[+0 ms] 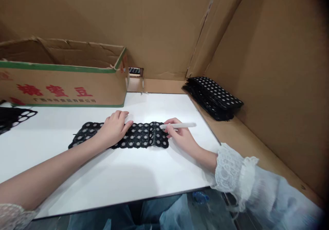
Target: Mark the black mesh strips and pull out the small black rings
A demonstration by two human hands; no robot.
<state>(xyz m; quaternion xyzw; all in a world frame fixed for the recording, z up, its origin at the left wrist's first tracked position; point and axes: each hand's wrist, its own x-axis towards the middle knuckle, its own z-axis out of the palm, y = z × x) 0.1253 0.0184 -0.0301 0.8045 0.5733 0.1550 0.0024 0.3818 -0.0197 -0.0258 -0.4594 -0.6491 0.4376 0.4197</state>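
Note:
A black strip dotted with pale round spots (138,137) lies lengthwise on the white table, with a crease near its right end. Across its left half rests my left hand (114,126), palm down and fingers stretched out. My right hand (181,132) pinches a slim white pen-like stick (180,125). The stick's left tip is over the strip's right end, close to the top edge; whether it touches the strip I cannot tell.
A cardboard box (61,86) with red lettering stands at the back left. Black dotted pieces (213,98) are stacked at the right, beyond the table edge. More black perforated material (15,117) lies at the far left. Cardboard walls (159,28) rise behind and at the right.

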